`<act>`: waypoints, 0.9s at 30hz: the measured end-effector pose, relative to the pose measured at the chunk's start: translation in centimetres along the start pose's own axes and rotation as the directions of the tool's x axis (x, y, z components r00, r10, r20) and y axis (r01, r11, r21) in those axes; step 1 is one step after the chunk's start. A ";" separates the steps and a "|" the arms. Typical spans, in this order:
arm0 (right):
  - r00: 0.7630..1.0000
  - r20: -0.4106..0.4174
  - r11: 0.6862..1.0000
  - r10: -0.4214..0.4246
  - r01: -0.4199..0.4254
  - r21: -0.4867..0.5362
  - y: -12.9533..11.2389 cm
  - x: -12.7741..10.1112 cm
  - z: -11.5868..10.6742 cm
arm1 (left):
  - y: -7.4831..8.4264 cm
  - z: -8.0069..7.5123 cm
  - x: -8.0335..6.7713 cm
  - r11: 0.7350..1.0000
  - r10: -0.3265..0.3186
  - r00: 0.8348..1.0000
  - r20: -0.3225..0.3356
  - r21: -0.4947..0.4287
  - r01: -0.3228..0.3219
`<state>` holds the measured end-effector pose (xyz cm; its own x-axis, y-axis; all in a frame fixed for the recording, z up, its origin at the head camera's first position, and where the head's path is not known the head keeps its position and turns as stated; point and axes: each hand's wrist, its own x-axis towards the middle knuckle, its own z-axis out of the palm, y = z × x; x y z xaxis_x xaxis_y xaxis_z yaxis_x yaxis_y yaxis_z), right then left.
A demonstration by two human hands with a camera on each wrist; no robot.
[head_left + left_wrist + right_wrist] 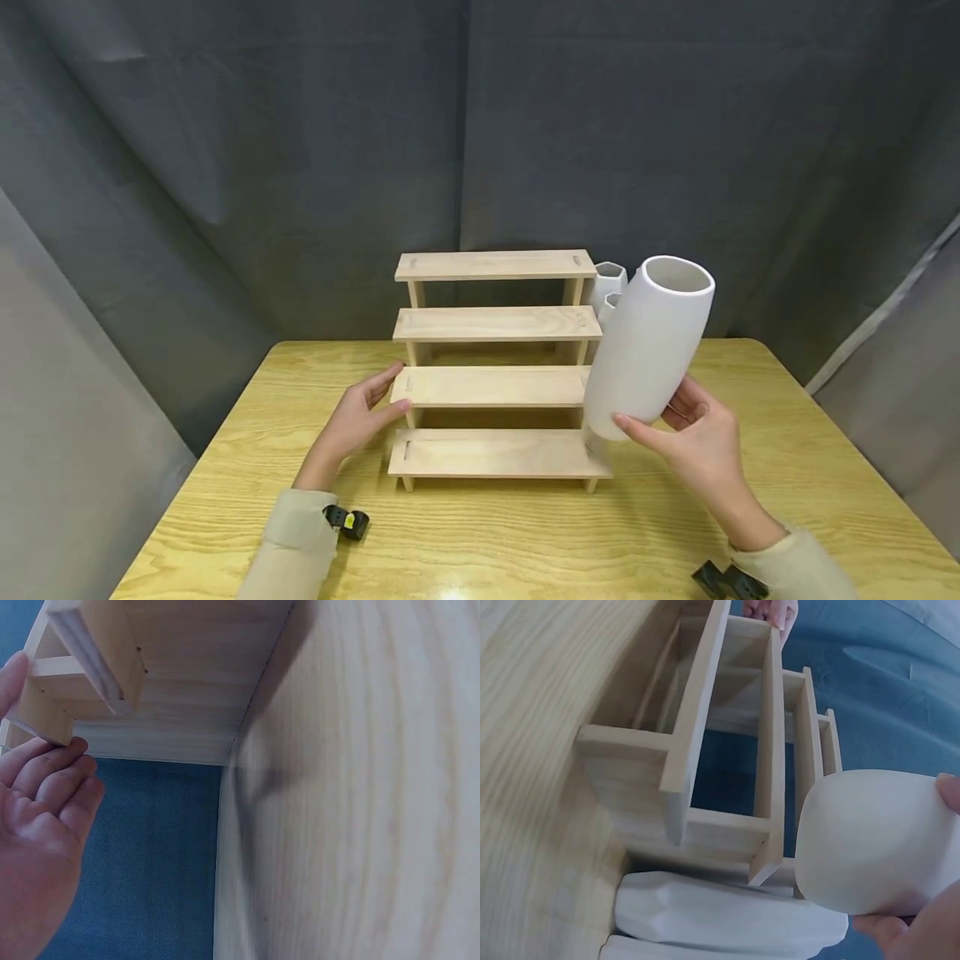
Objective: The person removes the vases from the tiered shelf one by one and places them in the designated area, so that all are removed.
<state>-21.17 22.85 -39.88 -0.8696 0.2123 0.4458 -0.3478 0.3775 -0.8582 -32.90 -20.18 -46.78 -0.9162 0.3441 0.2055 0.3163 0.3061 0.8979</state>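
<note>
A pale wooden stand with several stepped shelves [491, 385] is set on the table. At its left side, my left hand [356, 421] holds the end of a lower-middle shelf, thumb at the front and fingers behind. In the left wrist view, the fingertips of this hand [49, 795] touch the board's end. My right hand [705, 442] grips a tall, smooth white vase [651, 350] near its base. The vase is raised off the table by the stand's right side, mouth up and leaning right. Its rounded bottom faces the right wrist camera.
Behind the held vase, by the stand's right side, are white faceted vases [609, 273], partly hidden. The right wrist view shows them side by side, close to the stand. A wood-grain table [480, 542] lies beneath everything, with a dark grey curtain [300, 167] behind.
</note>
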 end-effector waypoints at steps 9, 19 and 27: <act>1.000 -0.013 1.000 0.007 -0.008 -0.031 1.0 -0.7 -1.2 | 0.1 -0.1 0.0 1.000 0.002 1.000 0.000 0.008 -0.002; 0.999 -0.028 0.998 0.034 -0.035 -0.048 2.4 -0.9 -1.8 | 0.2 -0.2 0.0 1.000 0.007 1.000 0.002 0.010 -0.007; 0.999 0.001 0.998 0.050 -0.050 -0.038 4.7 -0.6 -2.1 | 0.5 -0.1 -0.2 1.000 0.001 1.000 0.000 0.013 -0.001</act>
<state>-21.54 26.41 -43.63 -0.8864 0.2297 0.4018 -0.2904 0.4000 -0.8693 -32.57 -20.17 -46.35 -0.9159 0.3443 0.2064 0.3203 0.3169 0.8927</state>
